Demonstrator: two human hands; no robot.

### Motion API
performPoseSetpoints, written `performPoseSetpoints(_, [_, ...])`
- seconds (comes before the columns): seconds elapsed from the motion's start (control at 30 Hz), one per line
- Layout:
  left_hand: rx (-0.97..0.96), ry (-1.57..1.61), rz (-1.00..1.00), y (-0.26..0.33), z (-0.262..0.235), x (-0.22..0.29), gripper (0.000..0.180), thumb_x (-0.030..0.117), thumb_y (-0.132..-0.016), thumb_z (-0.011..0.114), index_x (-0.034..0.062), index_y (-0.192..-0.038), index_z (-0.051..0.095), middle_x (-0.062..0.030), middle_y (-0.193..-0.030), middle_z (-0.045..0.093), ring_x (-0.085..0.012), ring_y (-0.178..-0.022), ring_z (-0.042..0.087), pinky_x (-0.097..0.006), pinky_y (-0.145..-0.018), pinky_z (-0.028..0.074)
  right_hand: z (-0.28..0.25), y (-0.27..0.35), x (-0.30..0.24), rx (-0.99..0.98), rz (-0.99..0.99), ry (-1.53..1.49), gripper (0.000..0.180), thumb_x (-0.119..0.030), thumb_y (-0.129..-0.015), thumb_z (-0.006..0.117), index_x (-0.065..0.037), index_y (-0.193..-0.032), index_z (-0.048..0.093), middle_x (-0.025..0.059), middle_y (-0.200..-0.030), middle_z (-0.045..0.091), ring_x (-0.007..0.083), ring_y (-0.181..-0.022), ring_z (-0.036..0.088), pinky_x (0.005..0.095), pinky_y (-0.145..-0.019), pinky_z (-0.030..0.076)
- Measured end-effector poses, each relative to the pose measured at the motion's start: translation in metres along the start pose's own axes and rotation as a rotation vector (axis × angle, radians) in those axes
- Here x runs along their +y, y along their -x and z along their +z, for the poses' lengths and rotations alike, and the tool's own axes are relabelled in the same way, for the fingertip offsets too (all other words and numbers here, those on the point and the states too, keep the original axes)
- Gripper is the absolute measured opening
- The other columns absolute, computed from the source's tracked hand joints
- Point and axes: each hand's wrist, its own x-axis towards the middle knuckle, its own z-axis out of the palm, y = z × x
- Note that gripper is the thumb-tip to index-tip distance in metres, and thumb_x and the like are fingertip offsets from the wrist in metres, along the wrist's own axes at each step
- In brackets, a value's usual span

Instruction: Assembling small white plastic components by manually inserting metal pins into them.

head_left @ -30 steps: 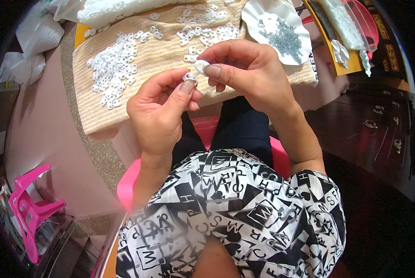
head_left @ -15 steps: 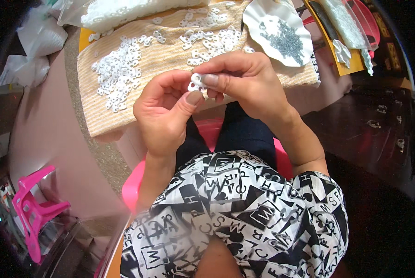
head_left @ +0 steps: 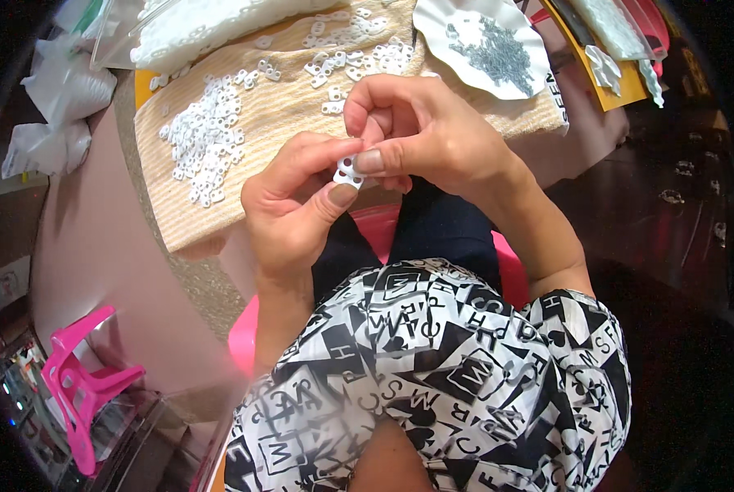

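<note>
Between both hands, just off the near edge of the cloth, is a small white plastic piece with round holes [head_left: 348, 172]. My left hand [head_left: 293, 201] pinches it between thumb and fingers. My right hand [head_left: 432, 135] has its thumb tip pressed on the piece's upper right side, its fingers curled behind. Whether the right fingers hold another small part is hidden. Beyond the hands, a pile of similar white pieces [head_left: 207, 139] lies at the left of the striped yellow cloth [head_left: 289, 102], and more white pieces [head_left: 330, 66] lie farther back.
A white fluted dish [head_left: 440, 20] with many small dark grey pins [head_left: 502, 57] stands at the back right. A clear tub [head_left: 113, 45] heaped with white pieces is at the back left. A pink stool [head_left: 88, 385] stands at the lower left; plastic bags [head_left: 63, 82] lie far left.
My right index finger has lifted and drawn back from the white piece, while its thumb stays on it. The piece has turned slightly and sits lower in view. My head view has shifted a little.
</note>
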Motion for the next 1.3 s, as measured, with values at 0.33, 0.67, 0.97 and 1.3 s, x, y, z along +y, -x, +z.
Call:
performPoseSetpoints(0.33, [0.085, -0.214, 0.111, 0.005, 0.012, 0.003, 0.025, 0.006, -0.073, 0.067, -0.0040, -0.094, 0.059, -0.0083, -0.087, 0.056, -0.0141, -0.077, 0.051, -0.022, -0.069, 0.040, 0.005, 0.008, -0.002, -0.011, 0.001, -0.014, 0.019, -0.005, -0.073, 0.064, 0.001, -0.084, 0.050, 0.0032, -0.062, 0.055, 0.0076, -0.050, 0.050, 0.0195, -0.044, 0.041])
performPoseSetpoints(0.67, [0.096, -0.300, 0.120, 0.006, 0.012, -0.004, 0.022, 0.004, -0.072, 0.067, -0.0028, -0.091, 0.060, -0.0079, -0.084, 0.058, -0.0131, -0.072, 0.050, -0.022, -0.063, 0.040, 0.001, 0.007, -0.003, -0.036, 0.033, 0.025, 0.017, -0.003, -0.072, 0.063, 0.002, -0.083, 0.051, 0.0033, -0.060, 0.054, 0.0081, -0.049, 0.050, 0.0203, -0.045, 0.041])
performPoseSetpoints(0.97, [0.126, -0.084, 0.154, -0.001, 0.003, -0.011, 0.028, 0.006, -0.072, 0.068, -0.0049, -0.096, 0.059, -0.0100, -0.090, 0.056, -0.0147, -0.079, 0.053, -0.023, -0.071, 0.041, 0.005, 0.001, -0.001, 0.085, 0.019, 0.001, 0.016, -0.003, -0.074, 0.063, 0.003, -0.085, 0.053, 0.0054, -0.062, 0.056, 0.0086, -0.054, 0.054, 0.0202, -0.046, 0.042])
performPoseSetpoints(1.3, [0.169, 0.071, 0.203, 0.001, -0.008, -0.004, 0.032, 0.002, -0.066, 0.072, -0.0037, -0.096, 0.060, -0.0109, -0.089, 0.057, -0.0165, -0.081, 0.054, -0.025, -0.072, 0.042, 0.020, 0.002, 0.011, 0.184, -0.623, 0.472, 0.021, 0.001, -0.069, 0.065, 0.000, -0.089, 0.059, 0.0100, -0.077, 0.062, 0.0179, -0.071, 0.061, 0.0262, -0.064, 0.048])
